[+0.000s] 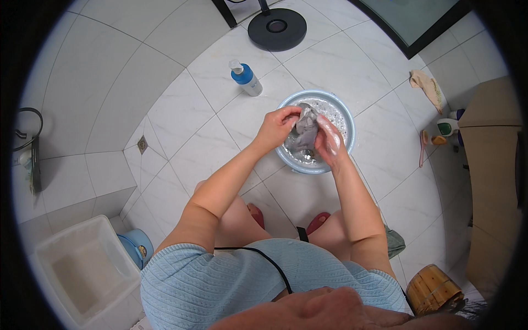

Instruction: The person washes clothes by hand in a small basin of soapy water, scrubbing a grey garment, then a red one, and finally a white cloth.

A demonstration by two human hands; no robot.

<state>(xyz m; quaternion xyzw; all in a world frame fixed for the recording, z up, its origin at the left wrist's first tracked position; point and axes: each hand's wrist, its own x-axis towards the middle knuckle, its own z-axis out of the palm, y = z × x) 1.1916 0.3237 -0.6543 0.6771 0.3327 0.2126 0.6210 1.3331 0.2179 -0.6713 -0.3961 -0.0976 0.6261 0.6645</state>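
A light blue plastic basin (351, 130) of sudsy water stands on the tiled floor before me. Above the water both hands hold a wet grey cloth (307, 126). My left hand (277, 127) pinches its upper left side between thumb and fingers. Foam coats my right hand (331, 142), which grips the cloth's right side. The lower part of the cloth hangs towards the suds. Beyond the basin, to the left, stands a white pump bottle (249, 82) with a blue collar and a clear cap.
A round black stand base (277, 29) is at the top. Brushes (423, 146), bottles (447, 127) and a beige cloth (427, 88) lie right. A wooden bucket (433, 288) is lower right; a white tub (88, 268) and blue bucket (138, 247) are lower left.
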